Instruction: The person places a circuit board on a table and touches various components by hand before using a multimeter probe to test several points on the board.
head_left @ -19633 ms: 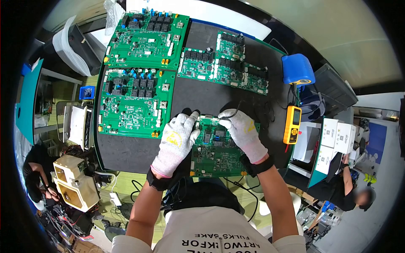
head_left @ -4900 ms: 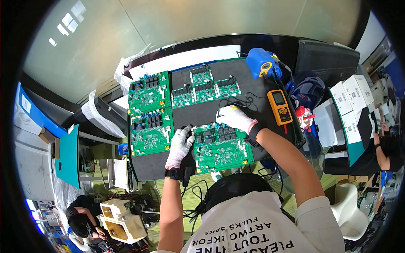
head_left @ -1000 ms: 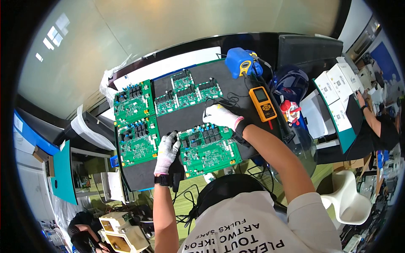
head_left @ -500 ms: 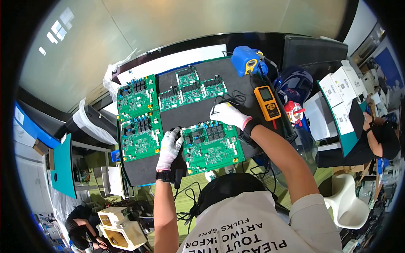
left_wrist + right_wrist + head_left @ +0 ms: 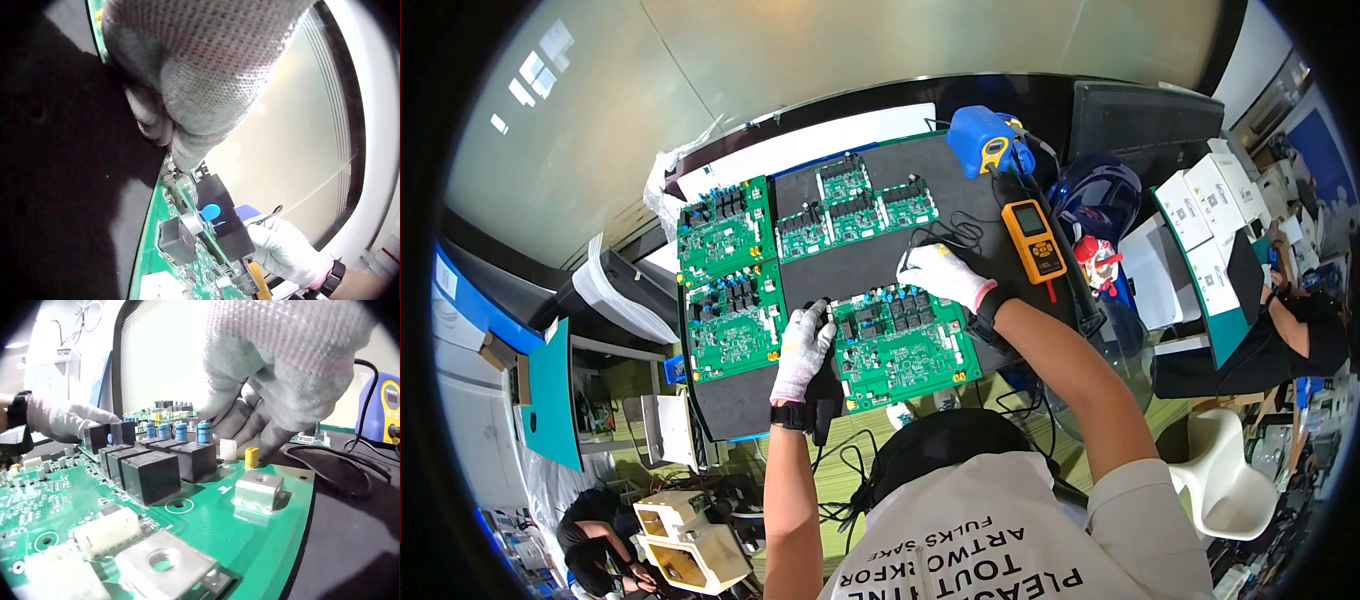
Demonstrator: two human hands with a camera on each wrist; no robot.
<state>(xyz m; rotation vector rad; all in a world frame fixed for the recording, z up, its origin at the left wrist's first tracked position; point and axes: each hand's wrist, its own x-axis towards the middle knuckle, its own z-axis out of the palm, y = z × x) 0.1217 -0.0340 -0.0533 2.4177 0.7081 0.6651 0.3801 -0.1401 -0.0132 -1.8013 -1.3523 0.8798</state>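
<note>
A large green circuit board lies near the front edge of the dark mat, with black relays and blue capacitors along its far side. My gloved left hand grips its far left corner; in the left wrist view the fingertips meet at that corner, beside small connectors. Over the far right edge, my gloved right hand has curled fingers that pinch a thin black cable. Those fingers are down behind a yellow connector, and the cable's end is hidden in them.
Two similar large boards lie at the left, and several smaller boards at the back. A yellow handheld meter and a blue-and-yellow device stand at the right. Loose cable coils behind my right hand.
Since the oldest frame, the right hand has come outside the board's far right edge and the left hand has stayed at its left side. Over the last half second both hands hold nearly still.
</note>
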